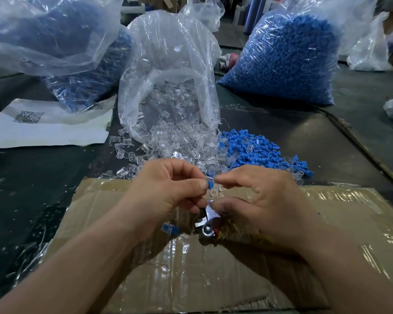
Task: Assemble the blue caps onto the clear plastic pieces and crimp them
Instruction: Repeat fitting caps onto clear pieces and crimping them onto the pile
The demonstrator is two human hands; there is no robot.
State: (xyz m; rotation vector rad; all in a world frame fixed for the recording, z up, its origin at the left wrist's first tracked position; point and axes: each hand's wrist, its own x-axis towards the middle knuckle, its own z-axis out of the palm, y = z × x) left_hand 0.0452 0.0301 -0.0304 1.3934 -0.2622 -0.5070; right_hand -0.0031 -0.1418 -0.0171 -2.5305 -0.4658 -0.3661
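My left hand [168, 189] pinches a small blue cap [209, 184] between thumb and forefinger. My right hand [259, 196] meets it from the right, fingertips pinching a clear plastic piece [216, 180] against the cap. Below the hands, metal crimping pliers [205, 223] lie on the cardboard, partly hidden by my fingers. An assembled blue-capped piece [169, 228] lies beside my left wrist. Loose clear pieces [168, 150] spill from an open bag, and a heap of blue caps [259, 150] lies to their right.
Taped flat cardboard [191, 268] covers the dark table in front of me. The clear bag [168, 75] stands at centre, a full bag of blue caps [281, 60] at back right, another bag [66, 53] at back left. White paper [50, 128] lies left.
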